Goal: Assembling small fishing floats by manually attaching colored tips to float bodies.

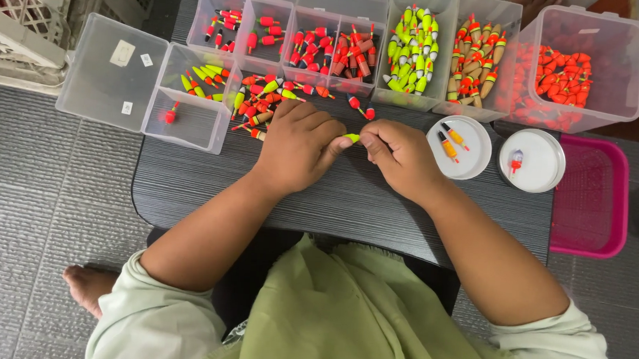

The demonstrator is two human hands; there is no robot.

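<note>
My left hand (299,146) and my right hand (401,158) meet over the middle of a small dark table (347,203). Between their fingertips they pinch one small yellow-green fishing float (352,137). A loose pile of red, orange and yellow floats (262,96) lies on the table just behind my left hand. Two red floats (360,107) lie apart, behind the fingertips.
Clear plastic boxes of sorted floats line the table's far edge (414,46), with a red-filled tub (573,69) at the right. An open clear box (192,100) sits left. Two white round lids (458,144) (532,160) hold a few floats. A pink basket (592,197) stands right.
</note>
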